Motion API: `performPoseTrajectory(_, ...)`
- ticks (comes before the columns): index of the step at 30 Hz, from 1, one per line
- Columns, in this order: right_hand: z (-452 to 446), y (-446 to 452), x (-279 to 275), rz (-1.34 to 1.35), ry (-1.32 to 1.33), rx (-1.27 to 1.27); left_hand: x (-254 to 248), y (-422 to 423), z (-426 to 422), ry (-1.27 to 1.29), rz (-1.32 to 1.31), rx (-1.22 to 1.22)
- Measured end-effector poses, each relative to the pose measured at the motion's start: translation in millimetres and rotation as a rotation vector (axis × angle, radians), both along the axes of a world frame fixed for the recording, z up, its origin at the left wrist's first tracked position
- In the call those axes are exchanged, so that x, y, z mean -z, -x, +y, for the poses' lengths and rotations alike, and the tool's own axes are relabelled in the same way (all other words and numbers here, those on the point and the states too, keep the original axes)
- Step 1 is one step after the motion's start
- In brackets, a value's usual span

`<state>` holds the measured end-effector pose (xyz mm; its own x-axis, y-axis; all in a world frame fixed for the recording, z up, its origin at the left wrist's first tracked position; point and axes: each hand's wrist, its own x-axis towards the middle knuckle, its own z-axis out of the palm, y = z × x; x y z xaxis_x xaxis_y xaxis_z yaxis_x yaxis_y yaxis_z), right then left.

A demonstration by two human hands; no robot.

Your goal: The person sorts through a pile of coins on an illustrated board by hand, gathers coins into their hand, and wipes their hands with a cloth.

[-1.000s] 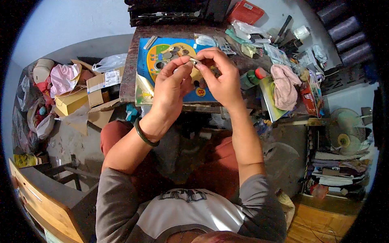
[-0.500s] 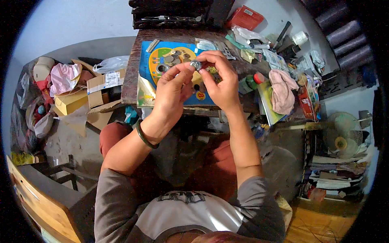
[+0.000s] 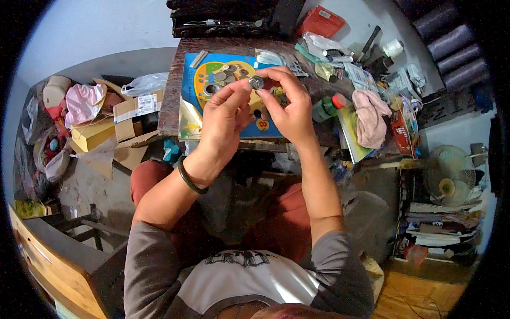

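Note:
A small round silvery metal disc [image 3: 256, 82] is held up between both hands, above a blue and yellow picture book [image 3: 192, 80]. My left hand [image 3: 227, 109] pinches its left edge between thumb and fingers and wears a dark bangle at the wrist. On the right edge, the thumb and forefinger of my right hand [image 3: 289, 103] close on the same disc. Beyond my left hand, several coin-like metal discs [image 3: 225, 76] lie on the book, with a metal ring [image 3: 211, 89] near them. Two dark round pieces rest lower on the book, between my hands.
The book lies on a worn dark table [image 3: 171, 106]. To the right stand a green bottle with a red cap [image 3: 328, 107], a pink cloth [image 3: 370, 119] and a red basket [image 3: 402, 135]. Cardboard boxes [image 3: 95, 133] are at the left, a fan [image 3: 451, 175] at the far right.
The disc, seen nearly edge-on a second ago, has been turned so its flat face shows. Both hands keep their pinch on it, and the fingers have shifted slightly.

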<state>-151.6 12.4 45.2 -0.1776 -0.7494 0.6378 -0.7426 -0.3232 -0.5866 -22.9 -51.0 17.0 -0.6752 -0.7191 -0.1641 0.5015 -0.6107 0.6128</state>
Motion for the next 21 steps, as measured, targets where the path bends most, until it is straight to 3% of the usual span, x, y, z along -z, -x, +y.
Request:
performPoseTrajectory(11, 2.4, 3.1, 5.7, -0.092, -0.041, -0.012, 1.1, 0.2, 1.2, 0.056, -0.014, 0.005)
performPoseTrajectory(14, 2.1, 0.4, 14.0, -0.320, -0.106, -0.067, 4.0, 1.8, 1.4, 0.086, -0.044, -0.005)
performPoseTrajectory(17, 7.2, -1.7, 16.4, -0.359, -0.012, -0.069, 2.2, 1.0, 4.7, 0.235, -0.039, 0.021)
performPoseTrajectory(18, 18.1, -4.9, 11.7, -0.525, -0.020, -0.071, -2.0, 0.1, 7.3, 0.248, -0.048, 0.030)
performPoseTrajectory(21, 74.0, -1.9, 2.8, -0.690, -0.016, -0.080, -19.5, -4.1, 21.2, 0.132, -0.091, -0.012)
